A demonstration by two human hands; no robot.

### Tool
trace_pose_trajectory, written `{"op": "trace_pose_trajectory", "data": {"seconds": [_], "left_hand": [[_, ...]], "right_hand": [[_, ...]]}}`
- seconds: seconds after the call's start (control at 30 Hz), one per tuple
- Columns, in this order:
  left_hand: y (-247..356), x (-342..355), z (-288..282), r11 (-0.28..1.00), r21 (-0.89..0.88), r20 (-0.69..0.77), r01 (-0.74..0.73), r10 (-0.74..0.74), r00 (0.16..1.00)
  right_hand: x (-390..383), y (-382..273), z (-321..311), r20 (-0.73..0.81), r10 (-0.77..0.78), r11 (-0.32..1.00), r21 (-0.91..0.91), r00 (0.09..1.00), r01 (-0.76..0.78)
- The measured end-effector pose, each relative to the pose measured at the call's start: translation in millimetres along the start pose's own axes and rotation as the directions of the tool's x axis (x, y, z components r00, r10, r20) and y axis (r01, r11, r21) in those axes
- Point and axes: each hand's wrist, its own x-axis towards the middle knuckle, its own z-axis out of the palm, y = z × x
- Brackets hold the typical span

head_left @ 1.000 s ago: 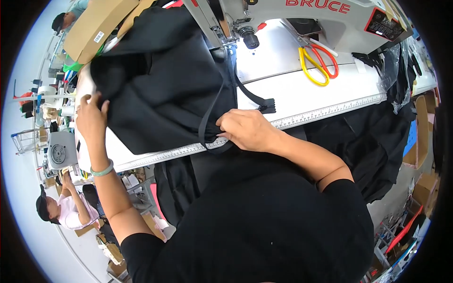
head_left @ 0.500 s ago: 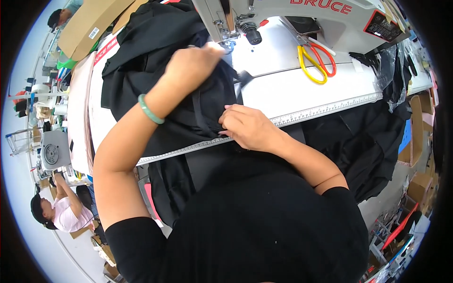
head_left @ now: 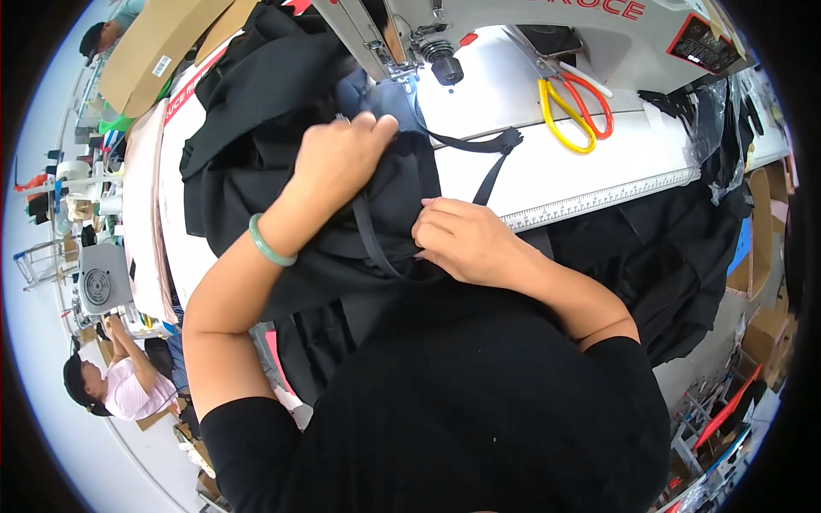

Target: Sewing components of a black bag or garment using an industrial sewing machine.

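My left hand (head_left: 342, 158) has its fingers curled closed on black fabric (head_left: 248, 94), just below the needle area of a white sewing machine (head_left: 496, 19). My right hand (head_left: 470, 239) pinches the fabric's right side near the table's front edge. A narrow dark strap (head_left: 372, 239) loops down between the hands. Dark zipper tape (head_left: 462, 144) crosses the white table to the right of the bunched cloth. Yellow-and-red-handled scissors (head_left: 564, 120) lie beside the machine, above a long ruler strip (head_left: 599, 192) along the front edge. My fingertips are partly hidden in the cloth.
Cardboard (head_left: 141, 56) lies at upper left. A grey boxy device (head_left: 101, 278) stands at left. Co-workers (head_left: 128, 389) (head_left: 109, 38) are at the left side. More dark fabric (head_left: 650, 256) hangs under the table's right, beside cartons (head_left: 757, 333). Clear plastic (head_left: 718, 137) hangs at right.
My left hand has swung from the cloth's left edge toward the machine, then slightly back, bunching the fabric. My right hand shifted slightly right. The zipper tape now lies higher, more spread out.
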Motion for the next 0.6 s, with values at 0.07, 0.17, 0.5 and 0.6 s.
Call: {"op": "trace_pose_trajectory", "data": {"seconds": [0.07,0.17,0.5,0.6], "left_hand": [[-15,9,-3,0.996,0.086,-0.085,-0.022,0.029,0.996],[-32,5,-14,0.99,0.127,-0.143,-0.056,0.074,0.987],[3,3,-5,0.955,-0.238,-0.089,-0.175,0.158,0.983],[2,0,16,0.953,-0.288,-0.152,-0.096,0.054,0.987]], "right_hand": [[2,0,3,-0.022,0.032,0.999,-0.014,0.999,-0.032],[1,-1,3,-0.035,0.018,1.0,-0.017,0.999,-0.019],[4,-16,-3,0.086,0.028,0.985,-0.17,0.996,-0.013],[11,-18,-21,0.23,0.104,0.992,-0.091,0.968,-0.085]]}}
